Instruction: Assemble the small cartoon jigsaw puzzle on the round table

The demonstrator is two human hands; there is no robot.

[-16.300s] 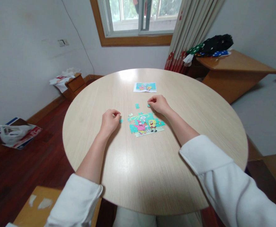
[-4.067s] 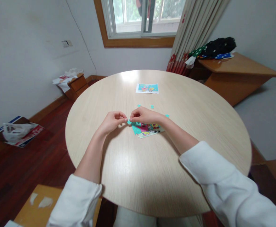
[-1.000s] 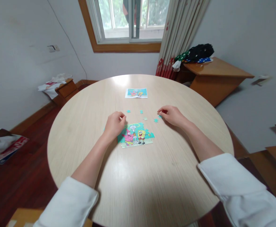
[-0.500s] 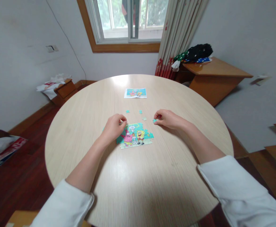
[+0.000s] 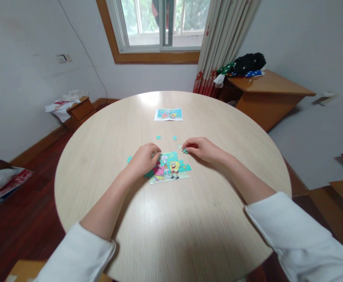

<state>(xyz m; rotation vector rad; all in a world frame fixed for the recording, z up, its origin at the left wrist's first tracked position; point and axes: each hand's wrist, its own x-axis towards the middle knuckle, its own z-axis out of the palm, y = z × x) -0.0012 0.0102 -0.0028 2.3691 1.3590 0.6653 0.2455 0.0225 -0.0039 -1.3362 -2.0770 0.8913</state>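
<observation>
A partly assembled jigsaw puzzle [image 5: 174, 170] with cartoon figures on a teal ground lies flat on the table. Over its upper left part rests my left hand [image 5: 144, 159], fingers curled together at the top edge; what they grip, if anything, is hidden. My right hand [image 5: 203, 149] pinches a teal puzzle piece [image 5: 185, 151] just above the puzzle's upper right corner. Close to those fingertips lies a pale loose piece [image 5: 179, 147]. Two teal pieces, one on the left [image 5: 158, 137] and one on the right [image 5: 175, 138], lie farther back. Another teal bit [image 5: 129, 159] shows left of my left hand.
A printed reference picture [image 5: 169, 114] lies toward the back of the round wooden table [image 5: 171, 227]. Beyond it are a window [image 5: 162, 23] and a curtain [image 5: 224, 35]. A wooden desk [image 5: 272, 84] bearing cloth items [image 5: 247, 64] stands at the right.
My right hand has moved left with the teal piece, toward the puzzle's upper right corner. My left hand has shifted slightly right along the puzzle's top edge.
</observation>
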